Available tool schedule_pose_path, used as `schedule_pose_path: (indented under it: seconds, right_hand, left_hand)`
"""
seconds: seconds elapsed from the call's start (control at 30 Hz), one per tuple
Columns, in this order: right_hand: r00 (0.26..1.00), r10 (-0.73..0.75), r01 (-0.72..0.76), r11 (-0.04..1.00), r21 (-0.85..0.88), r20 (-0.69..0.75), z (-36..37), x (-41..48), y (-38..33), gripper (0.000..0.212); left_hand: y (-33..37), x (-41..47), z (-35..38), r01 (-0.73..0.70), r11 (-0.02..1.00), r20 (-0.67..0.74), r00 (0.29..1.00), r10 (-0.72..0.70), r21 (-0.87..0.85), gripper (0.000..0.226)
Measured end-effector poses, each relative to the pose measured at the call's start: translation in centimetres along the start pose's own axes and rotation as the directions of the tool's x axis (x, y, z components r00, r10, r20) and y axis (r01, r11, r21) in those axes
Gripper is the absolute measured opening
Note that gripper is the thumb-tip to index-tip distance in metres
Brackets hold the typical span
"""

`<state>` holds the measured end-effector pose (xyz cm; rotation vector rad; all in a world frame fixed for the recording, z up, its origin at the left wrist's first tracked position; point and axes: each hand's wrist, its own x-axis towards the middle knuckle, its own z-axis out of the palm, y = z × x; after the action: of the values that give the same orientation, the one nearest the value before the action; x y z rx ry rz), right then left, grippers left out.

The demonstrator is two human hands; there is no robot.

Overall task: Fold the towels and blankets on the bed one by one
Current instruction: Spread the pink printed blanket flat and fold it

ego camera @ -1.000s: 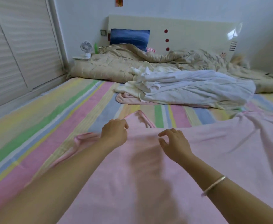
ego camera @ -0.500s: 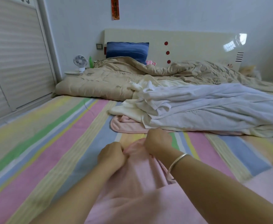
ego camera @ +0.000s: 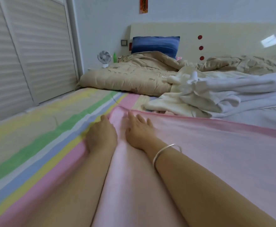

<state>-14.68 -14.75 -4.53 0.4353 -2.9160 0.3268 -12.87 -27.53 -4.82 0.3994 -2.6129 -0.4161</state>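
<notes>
Pink blanket (ego camera: 207,153) is spread flat on the bed (ego camera: 35,145), its long edge run off to the right. Far corner (ego camera: 117,109) is found just ahead of the fingertips (ego camera: 130,114), between both hands. Right hand (ego camera: 138,130) is laid flat on it, fingers straight; left hand (ego camera: 101,135) is set on the left edge, fingers too foreshortened to call tbh.

Soft daylight fills the room, even and a little cool, not very bright. Far beyond the fingers (ego camera: 131,116) of the right hand (ego camera: 138,132), and to their right, the glossy headboard (ego camera: 232,33) shows a white patch of glare. Shadows are weak, with soft edges, on the pink blanket (ego camera: 215,153). The fingers look smeared by motion. Left of them, the wardrobe doors (ego camera: 35,54) lean from lens distortion.
</notes>
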Motion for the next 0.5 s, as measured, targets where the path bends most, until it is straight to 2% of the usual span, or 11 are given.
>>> schedule_pose_path:
  seconds: [0.07,0.13,0.23,0.3,0.37,0.4,0.5]
  right_hand:
    - [0.999,-0.033,0.033,0.999,-0.018,0.001,0.1,-0.1,-0.2,0.064]
    - [0.998,-0.032,0.032,0.999,0.007,-0.058,-0.1,-0.4,-0.3,0.061]
    - [0.994,0.014,0.003,0.987,0.159,-0.108,-1.0,-3.3,-0.9,0.061]
    - [0.998,0.002,0.01,0.978,0.208,-0.061,-2.3,-7.1,-1.7,0.057]
    - [0.997,-0.063,0.057,0.987,0.148,0.039,-4.3,-12.0,-3.0,0.051]
    - [0.991,-0.092,0.081,0.99,0.114,0.093,-5.0,-14.4,-3.5,0.048]
    - [0.967,-0.114,0.095,0.991,0.091,0.229,-7.1,-21.5,-6.1,0.052]
  left_hand:
    - [-0.1,0.1,-0.2,0.033,0.999,-0.001,0.999,-0.033,-0.042,0.028]
    - [-0.7,0.0,-0.6,0.06,0.989,0.05,0.997,-0.054,-0.135,0.033]
    - [-2.2,-0.3,-2.0,0.182,0.908,0.264,0.961,-0.083,-0.376,0.045]
    - [-3.8,-0.7,-3.2,0.333,0.756,0.395,0.912,-0.107,-0.563,0.045]
    - [-5.2,-2.7,-5.1,0.456,0.608,0.487,0.864,-0.128,-0.65,0.022]
    - [-5.7,-4.1,-6.2,0.496,0.561,0.528,0.841,-0.12,-0.663,0.012]
    - [-7.0,-9.6,-11.1,0.568,0.518,0.643,0.764,-0.043,-0.64,0.019]
